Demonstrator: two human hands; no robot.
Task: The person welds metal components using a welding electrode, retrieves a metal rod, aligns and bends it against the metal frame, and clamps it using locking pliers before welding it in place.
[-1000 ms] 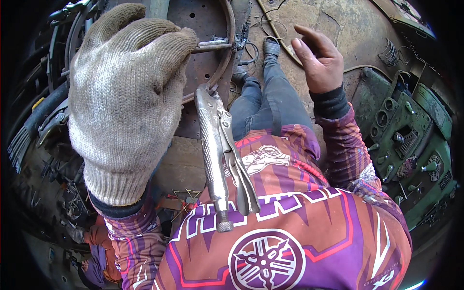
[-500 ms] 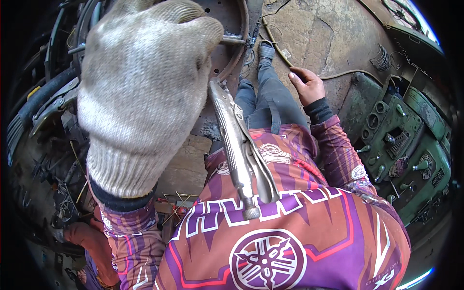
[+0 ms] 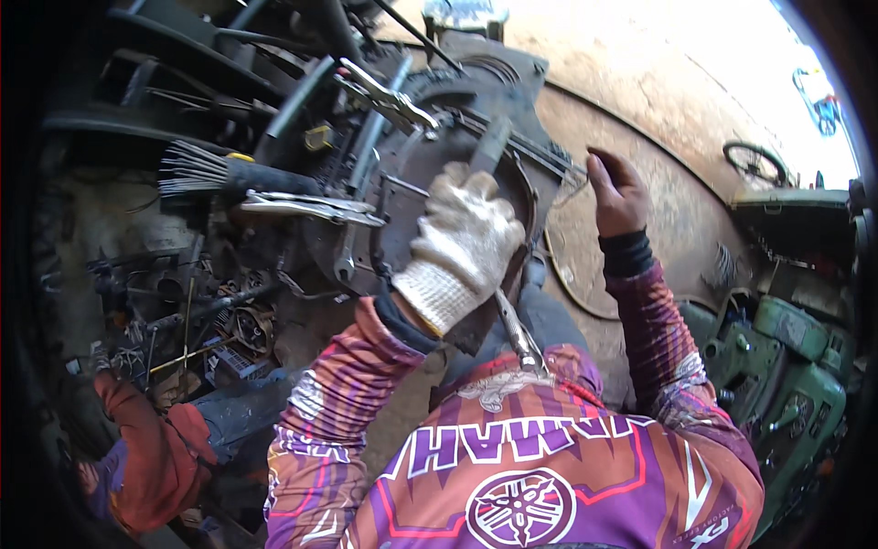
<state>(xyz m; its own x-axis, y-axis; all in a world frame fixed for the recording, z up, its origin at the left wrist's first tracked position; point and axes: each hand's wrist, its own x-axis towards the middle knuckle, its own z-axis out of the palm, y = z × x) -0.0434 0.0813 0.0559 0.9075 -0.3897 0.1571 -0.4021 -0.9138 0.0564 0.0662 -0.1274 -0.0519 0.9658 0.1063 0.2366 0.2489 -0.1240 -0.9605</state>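
My left hand [image 3: 466, 242], in a white knit glove, is closed over a steel workpiece with a curved ring [image 3: 530, 197]. A flat grey metal bar [image 3: 492, 144] sticks out from its fingers. My bare right hand [image 3: 622, 194] is at the workpiece's right side, thumb and fingers pinched together. Something thin shows at its fingertips, too blurred to name. Silver locking pliers [image 3: 519, 337] hang at the near edge, below the glove. More locking pliers [image 3: 389, 99] grip the far side, and another pair [image 3: 315, 209] lies at the left.
A bundle of thin rods [image 3: 197, 171] juts out at the left beside a wrench [image 3: 346, 256]. A co-worker in a rust-red top [image 3: 160, 457] is low at the left, near scattered tools. Green machinery [image 3: 777, 384] stands at the right. A hose [image 3: 572, 297] crosses the floor.
The view has swung so more of the workpiece shows. My left hand has moved away from the camera, down onto the workpiece. My right hand is now by the workpiece's right side, fingers pinched.
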